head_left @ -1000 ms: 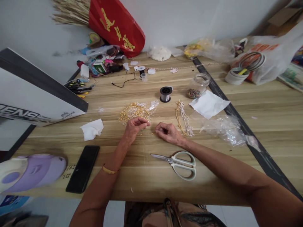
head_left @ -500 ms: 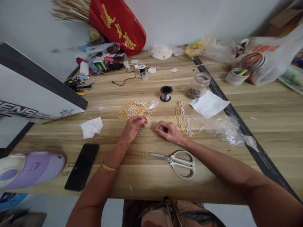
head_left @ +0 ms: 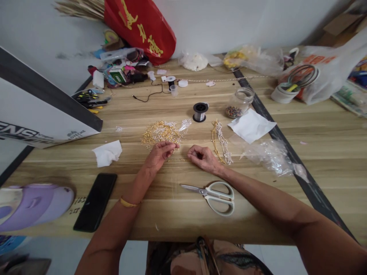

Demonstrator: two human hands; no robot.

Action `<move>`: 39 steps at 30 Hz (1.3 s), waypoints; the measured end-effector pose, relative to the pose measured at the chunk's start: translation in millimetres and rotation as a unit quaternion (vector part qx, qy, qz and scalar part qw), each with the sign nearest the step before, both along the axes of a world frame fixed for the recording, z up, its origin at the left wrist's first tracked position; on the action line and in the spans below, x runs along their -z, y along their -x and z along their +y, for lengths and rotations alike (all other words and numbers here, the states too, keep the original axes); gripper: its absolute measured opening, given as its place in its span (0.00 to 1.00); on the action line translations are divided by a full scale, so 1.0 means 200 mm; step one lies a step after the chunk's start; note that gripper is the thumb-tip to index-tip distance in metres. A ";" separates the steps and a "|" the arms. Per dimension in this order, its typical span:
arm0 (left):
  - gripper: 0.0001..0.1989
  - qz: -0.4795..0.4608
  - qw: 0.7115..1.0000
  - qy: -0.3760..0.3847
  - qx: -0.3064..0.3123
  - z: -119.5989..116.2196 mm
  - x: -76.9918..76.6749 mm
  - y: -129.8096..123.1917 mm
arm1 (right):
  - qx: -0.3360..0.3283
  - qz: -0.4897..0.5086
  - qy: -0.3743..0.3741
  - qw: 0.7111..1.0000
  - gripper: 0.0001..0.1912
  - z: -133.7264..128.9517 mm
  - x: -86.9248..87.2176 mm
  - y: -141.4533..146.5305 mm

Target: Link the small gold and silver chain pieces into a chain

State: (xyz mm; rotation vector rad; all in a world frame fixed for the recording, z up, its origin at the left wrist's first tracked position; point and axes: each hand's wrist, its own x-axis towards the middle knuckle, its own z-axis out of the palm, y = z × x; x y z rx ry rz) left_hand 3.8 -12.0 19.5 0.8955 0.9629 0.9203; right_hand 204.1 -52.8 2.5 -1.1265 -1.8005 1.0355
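Just in front of a pile of gold and silver beaded chains (head_left: 163, 131), my left hand (head_left: 161, 153) has its thumb and fingers pressed together; whatever they pinch is too small to make out. My right hand (head_left: 203, 157) is curled closed with its fingertips near the table, and any thing inside is hidden. Tiny gold pieces (head_left: 182, 160) lie between the two hands. To the right of my right hand are gold and silver strands (head_left: 222, 143). White-handled scissors (head_left: 219, 196) rest below it, blades pointing left.
A wire spool (head_left: 200, 112) stands behind the hands, with a bead jar (head_left: 239, 102), white paper (head_left: 252, 125) and clear plastic bags (head_left: 268, 154) to the right. On the left are a phone (head_left: 95, 202), a tissue (head_left: 107, 153), a purple-white object (head_left: 43, 206) and a large box (head_left: 43, 107).
The whole view has shifted slightly, so things appear a little further left. The fingers of my left hand look slightly straighter; my right hand keeps its pose.
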 end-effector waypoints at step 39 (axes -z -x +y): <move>0.10 0.093 0.993 -0.067 0.042 -0.06 0.04 -0.08 | 0.026 0.013 -0.021 0.999 0.09 0.01 0.03 -0.01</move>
